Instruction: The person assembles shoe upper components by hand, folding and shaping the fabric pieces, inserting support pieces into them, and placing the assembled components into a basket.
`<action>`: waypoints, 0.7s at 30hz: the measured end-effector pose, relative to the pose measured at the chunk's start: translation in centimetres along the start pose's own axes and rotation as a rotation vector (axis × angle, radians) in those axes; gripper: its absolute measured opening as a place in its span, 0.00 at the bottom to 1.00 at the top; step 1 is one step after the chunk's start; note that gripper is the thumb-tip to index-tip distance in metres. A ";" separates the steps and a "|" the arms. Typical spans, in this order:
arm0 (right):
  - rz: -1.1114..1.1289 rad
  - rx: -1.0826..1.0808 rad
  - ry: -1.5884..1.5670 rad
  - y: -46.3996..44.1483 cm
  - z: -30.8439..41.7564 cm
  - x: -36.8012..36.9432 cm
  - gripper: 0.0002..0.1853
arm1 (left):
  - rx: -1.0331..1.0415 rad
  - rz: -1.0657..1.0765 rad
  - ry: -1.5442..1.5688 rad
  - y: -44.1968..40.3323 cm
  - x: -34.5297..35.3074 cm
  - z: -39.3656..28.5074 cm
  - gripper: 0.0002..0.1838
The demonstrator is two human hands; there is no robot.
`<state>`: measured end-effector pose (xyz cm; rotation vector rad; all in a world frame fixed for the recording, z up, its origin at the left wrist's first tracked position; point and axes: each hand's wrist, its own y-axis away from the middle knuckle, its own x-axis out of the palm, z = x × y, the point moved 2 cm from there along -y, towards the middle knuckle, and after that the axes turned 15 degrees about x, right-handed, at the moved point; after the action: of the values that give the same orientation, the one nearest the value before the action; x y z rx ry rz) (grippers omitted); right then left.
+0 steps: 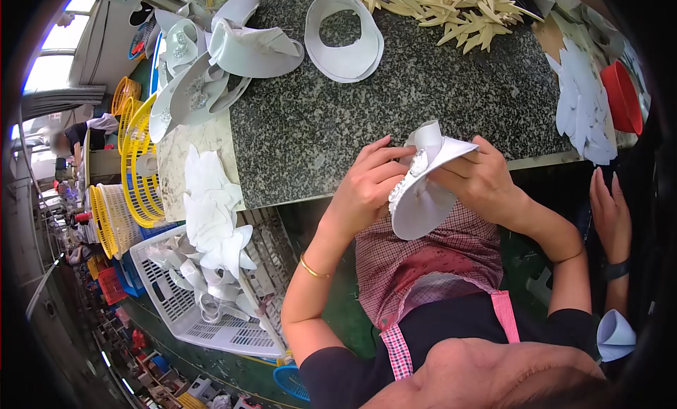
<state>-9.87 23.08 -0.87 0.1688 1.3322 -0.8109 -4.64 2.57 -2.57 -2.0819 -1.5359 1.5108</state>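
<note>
Both hands hold a white shoe upper [425, 210] with a band of white beads along one edge. It is tilted above my lap, just off the table's near edge. My left hand [372, 182], a gold bangle at its wrist, is closed on the beaded side with its fingers near a folded strap. My right hand [488, 180] grips the opposite edge, its thumb and some fingertips hidden by the piece. More white uppers [255, 51] stand at the table's back left. A flat, ring-shaped white upper [344, 62] lies near them.
The speckled stone tabletop [381, 106] carries a heap of beige pointed pieces [458, 10]. White cut pieces [582, 106] and a red container [622, 97] sit at right. Another person's hand [611, 211] is nearby. A white crate [169, 303] and yellow baskets [141, 166] stand left.
</note>
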 end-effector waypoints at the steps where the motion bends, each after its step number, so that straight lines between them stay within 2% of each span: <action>1: 0.004 -0.005 0.004 0.1 0.0 0.1 0.16 | -0.001 -0.008 0.000 0.1 -0.1 0.1 0.11; 3: -0.037 0.007 -0.013 0.3 -0.3 0.3 0.16 | 0.044 0.051 -0.026 0.4 0.0 0.3 0.12; 10: 0.003 0.066 -0.091 0.6 -0.8 0.6 0.20 | 0.034 0.025 -0.004 0.4 -0.1 0.3 0.11; 21: 0.038 0.029 -0.047 0.1 -0.5 -0.1 0.14 | 0.023 0.020 0.009 0.4 -0.2 0.2 0.11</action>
<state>-10.22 23.47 -0.93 0.1965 1.2697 -0.7975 -4.57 2.19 -2.81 -2.0952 -1.4920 1.5162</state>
